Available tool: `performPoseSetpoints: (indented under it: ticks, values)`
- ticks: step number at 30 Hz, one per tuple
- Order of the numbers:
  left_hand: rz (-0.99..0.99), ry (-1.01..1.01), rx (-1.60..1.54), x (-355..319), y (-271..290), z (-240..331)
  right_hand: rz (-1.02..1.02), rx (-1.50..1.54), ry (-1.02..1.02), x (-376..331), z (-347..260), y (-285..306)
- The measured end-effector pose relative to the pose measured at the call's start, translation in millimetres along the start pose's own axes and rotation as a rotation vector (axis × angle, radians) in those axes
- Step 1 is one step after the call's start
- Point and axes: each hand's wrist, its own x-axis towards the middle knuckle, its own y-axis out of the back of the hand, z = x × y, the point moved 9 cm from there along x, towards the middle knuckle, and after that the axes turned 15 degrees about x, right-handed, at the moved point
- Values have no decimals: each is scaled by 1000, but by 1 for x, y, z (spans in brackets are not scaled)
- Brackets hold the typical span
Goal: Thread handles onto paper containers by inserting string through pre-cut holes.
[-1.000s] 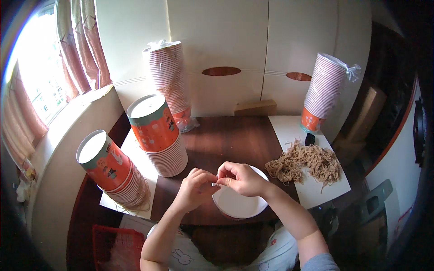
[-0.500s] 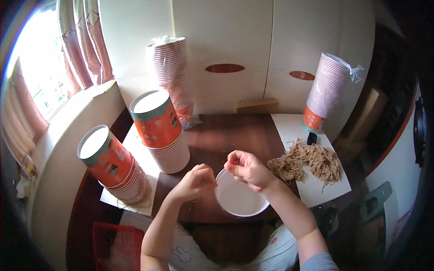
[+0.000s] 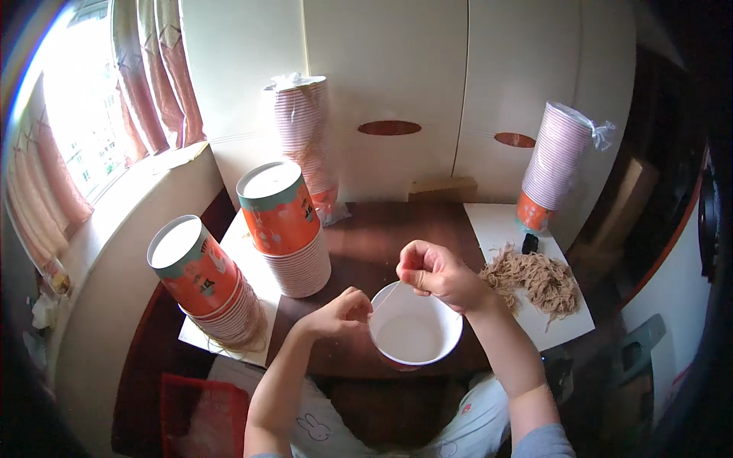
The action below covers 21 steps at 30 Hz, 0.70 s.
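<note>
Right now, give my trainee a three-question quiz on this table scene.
1. True or false: the white cup sits between the two hands.
2. Which hand pinches the thin string above the cup? A) left hand B) right hand
3. Fill in: the pile of brown string lies on a white ____ to the person's right.

Key: 1 true; 2 B; 3 sheet.

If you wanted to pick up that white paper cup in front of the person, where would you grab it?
Probably by the rim of the white cup, on its near right side. It stands upright and open-topped, the left hand holds its left edge, and the right hand is above its far edge.
</note>
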Motion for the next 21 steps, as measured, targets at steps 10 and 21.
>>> performPoseSetpoints:
  ticks: [10, 21]
  values:
    - [33, 482, 69, -12, 8, -20, -86, -416, 50, 19, -20, -59]
    - [1398, 460, 919, -179, 218, 98, -339, -710, 624, -8, -83, -224]
